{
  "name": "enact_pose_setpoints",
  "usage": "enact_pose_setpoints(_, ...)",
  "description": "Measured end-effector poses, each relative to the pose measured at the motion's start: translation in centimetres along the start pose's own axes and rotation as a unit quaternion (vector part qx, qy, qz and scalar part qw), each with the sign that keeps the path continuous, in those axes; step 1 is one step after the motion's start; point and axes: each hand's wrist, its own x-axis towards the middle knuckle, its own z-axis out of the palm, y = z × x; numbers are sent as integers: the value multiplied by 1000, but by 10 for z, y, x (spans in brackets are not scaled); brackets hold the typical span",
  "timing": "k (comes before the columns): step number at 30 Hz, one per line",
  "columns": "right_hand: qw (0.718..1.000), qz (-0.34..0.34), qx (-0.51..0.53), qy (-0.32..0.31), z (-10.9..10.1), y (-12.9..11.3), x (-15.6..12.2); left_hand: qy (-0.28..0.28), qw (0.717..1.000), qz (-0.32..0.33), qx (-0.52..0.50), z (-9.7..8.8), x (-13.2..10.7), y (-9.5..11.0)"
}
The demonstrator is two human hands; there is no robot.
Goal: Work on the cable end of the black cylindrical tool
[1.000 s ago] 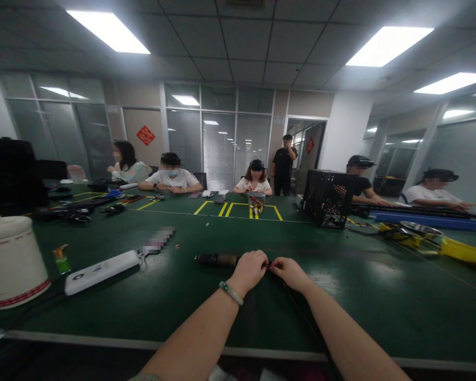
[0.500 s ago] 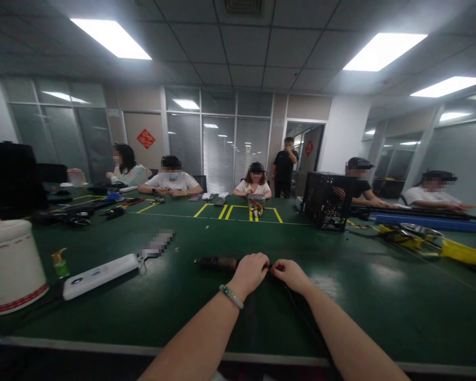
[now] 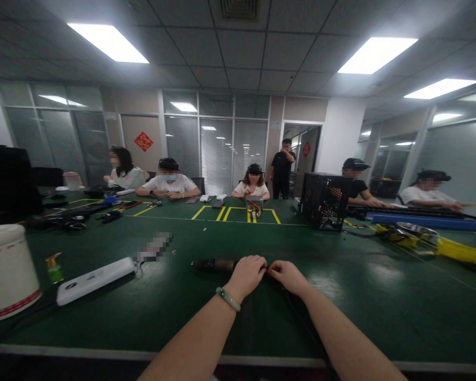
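Because the green table [image 3: 143,323] fills most of what lies before us, we begin there, then take in the black computer case [image 3: 326,201] standing on its far right part. At the near left, well apart from our hands, we have a white jar [image 3: 10,270] and a white power strip [image 3: 97,280].

The dark cylindrical tool [image 3: 218,265] lies on the near middle of the table, its bare end pointing left. Our left hand [image 3: 249,278] is curled over the tool's right part, holding it and hiding that stretch. Our right hand [image 3: 289,276] is narrowed to a pinch on the black cable [image 3: 299,316], which trails towards the near edge; the exact spot is too small to tell.

We judge the step in hand to be fine fingertip work where tool and cable meet. From here, we think, the next move calls for a steady left hold, a light right pinch and slack in the cable.
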Motion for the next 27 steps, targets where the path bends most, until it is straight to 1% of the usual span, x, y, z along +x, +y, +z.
enact_pose_setpoints(6, 1000, 2, -2, -3, 1, 0, 1, -17, 1000, 11, 11, -2, 0, 1)
enact_pose_setpoints(9, 1000, -3, -11, 1, 2, 0, 2, -21, 999, 3, 24, -2, 1, 2)
enact_pose_setpoints(17, 999, -17, -27, 29, 1, -5, 0, 2, 1000, 0, 8, 2, 2, 0)
enact_pose_setpoints(20, 999, -7, -29, 21, 1, -5, 1, 7, 1000, 3, -1, 3, 2, 0)
enact_pose_setpoints(27, 999, 34, -19, 7, 1, -2, 1, -5, 1000, -8, 3, 0, 1, 2)
